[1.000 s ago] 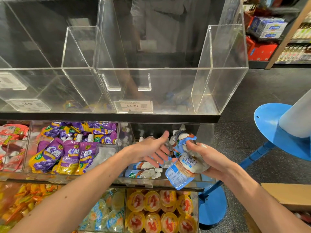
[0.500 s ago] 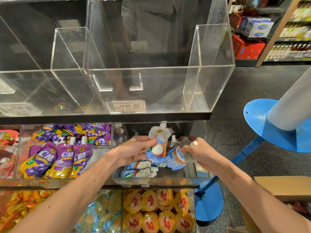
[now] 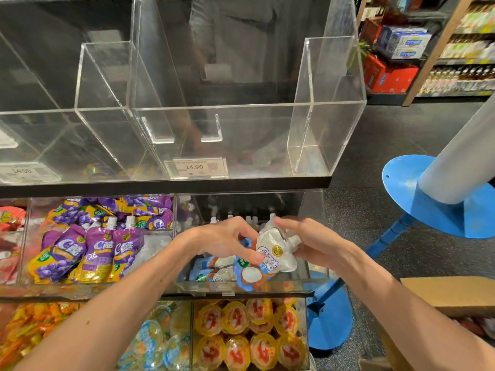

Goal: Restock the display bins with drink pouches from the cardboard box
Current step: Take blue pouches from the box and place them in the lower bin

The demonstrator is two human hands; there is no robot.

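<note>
head view: my left hand [image 3: 227, 241] and right hand [image 3: 317, 246] meet on one coconut pouch [image 3: 277, 254], and both are clamped on it. the left thumb and fingers pinch its lower side, and the right fingers curl round the spout end. a blue part with a coconut picture hangs just under my grip. i can't tell whether that is the same pouch or a second one.

i hold it over the open display bin [image 3: 241, 286] directly below my grip, so i think a release would drop it inside. i judge the two-handed hold is for turning the label to the front. a few flat pouches [image 3: 211, 269] lie under and slightly left of my grip, so this bin looks far from full.

left of my grip, the purple pouches [image 3: 93, 250] face label-out, which is probably the pattern to match. the cardboard box [image 3: 450, 293] sits right of and lower than my grip, near my right arm for the next pick.
</note>
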